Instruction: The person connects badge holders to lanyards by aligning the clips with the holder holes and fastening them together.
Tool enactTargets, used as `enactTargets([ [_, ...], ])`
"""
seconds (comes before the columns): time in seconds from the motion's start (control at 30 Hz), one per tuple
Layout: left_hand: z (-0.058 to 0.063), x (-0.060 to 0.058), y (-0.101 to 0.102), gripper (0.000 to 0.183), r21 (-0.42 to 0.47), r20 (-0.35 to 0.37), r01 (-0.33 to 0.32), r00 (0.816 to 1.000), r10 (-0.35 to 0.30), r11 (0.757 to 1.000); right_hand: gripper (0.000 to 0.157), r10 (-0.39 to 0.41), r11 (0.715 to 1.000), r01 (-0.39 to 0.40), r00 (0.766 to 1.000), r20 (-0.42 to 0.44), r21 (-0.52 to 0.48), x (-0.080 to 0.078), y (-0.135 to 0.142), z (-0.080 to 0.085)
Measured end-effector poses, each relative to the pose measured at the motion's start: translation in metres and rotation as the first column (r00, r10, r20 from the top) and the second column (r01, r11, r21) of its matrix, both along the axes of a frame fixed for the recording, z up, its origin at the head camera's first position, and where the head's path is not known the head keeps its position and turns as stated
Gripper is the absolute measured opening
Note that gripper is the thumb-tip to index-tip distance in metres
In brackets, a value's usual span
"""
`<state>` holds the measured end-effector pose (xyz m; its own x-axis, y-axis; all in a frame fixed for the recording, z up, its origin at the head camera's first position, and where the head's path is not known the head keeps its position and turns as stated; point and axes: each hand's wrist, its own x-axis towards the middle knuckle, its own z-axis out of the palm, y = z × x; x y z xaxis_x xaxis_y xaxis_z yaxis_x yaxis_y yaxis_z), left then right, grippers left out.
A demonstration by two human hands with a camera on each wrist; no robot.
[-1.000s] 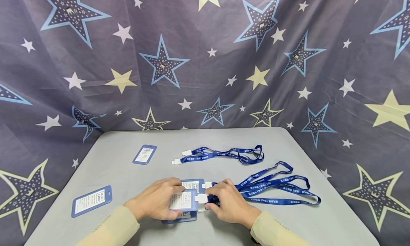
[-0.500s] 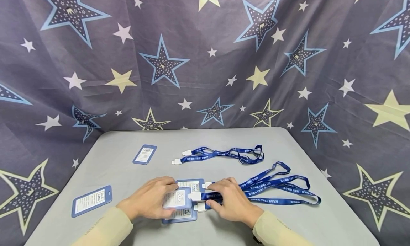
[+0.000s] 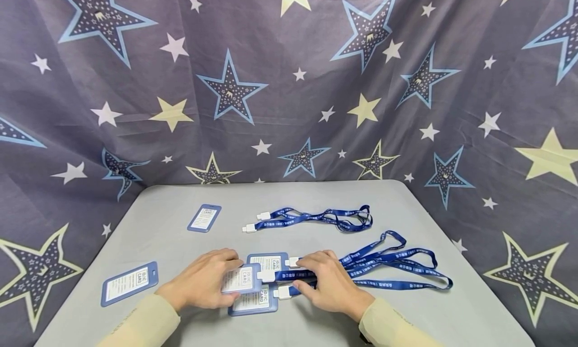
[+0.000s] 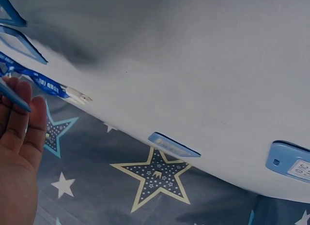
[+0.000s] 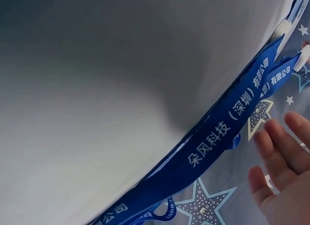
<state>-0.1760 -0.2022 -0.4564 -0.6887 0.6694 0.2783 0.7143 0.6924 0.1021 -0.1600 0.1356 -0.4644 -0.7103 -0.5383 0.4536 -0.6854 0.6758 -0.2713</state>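
My left hand (image 3: 205, 279) pinches a blue-framed ID card holder (image 3: 241, 281) at its left end, raised slightly over two others. A white clip (image 3: 267, 276) joins this holder to a blue lanyard (image 3: 289, 275), whose strap runs between the thumb and fingers of my right hand (image 3: 331, 282). Beneath lie an upper card holder (image 3: 271, 261) and a lower card holder (image 3: 254, 307), each meeting a white clip and blue strap. In the left wrist view the held holder's edge (image 4: 15, 97) shows by the fingers. The right fingertips' contact with the strap is partly hidden.
Two loose card holders lie on the grey table (image 3: 180, 246), one at the left (image 3: 129, 284), one farther back (image 3: 204, 218). Blue lanyards (image 3: 311, 217) with two white clips lie at the back. Strap loops (image 3: 406, 267) spread rightward. A star-patterned curtain (image 3: 280, 111) hangs behind.
My left hand has drawn the card holder leftward with its clip and strap. The strap has slid through my right hand, which stays nearly in place. The far strap loop has shifted slightly.
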Motion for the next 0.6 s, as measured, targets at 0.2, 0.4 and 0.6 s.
enactTargets([
  [0.2, -0.002, 0.001, -0.005, 0.064, 0.0, -0.011, -0.011, 1.0, 0.011, 1.0, 0.047, -0.004, 1.0, 0.004, 1.0, 0.017, 0.011, 0.0, 0.003, 0.0],
  [0.4, -0.004, 0.002, -0.01, 0.063, -0.008, -0.004, -0.029, 1.0, 0.029, 1.0, 0.048, -0.005, 1.0, 0.005, 1.0, 0.012, -0.008, 0.0, 0.006, -0.002],
  [0.6, -0.006, 0.002, -0.014, 0.062, -0.009, -0.008, -0.043, 0.999, 0.043, 0.999, 0.048, -0.018, 1.0, 0.018, 1.0, 0.017, -0.003, 0.0, 0.008, -0.004],
])
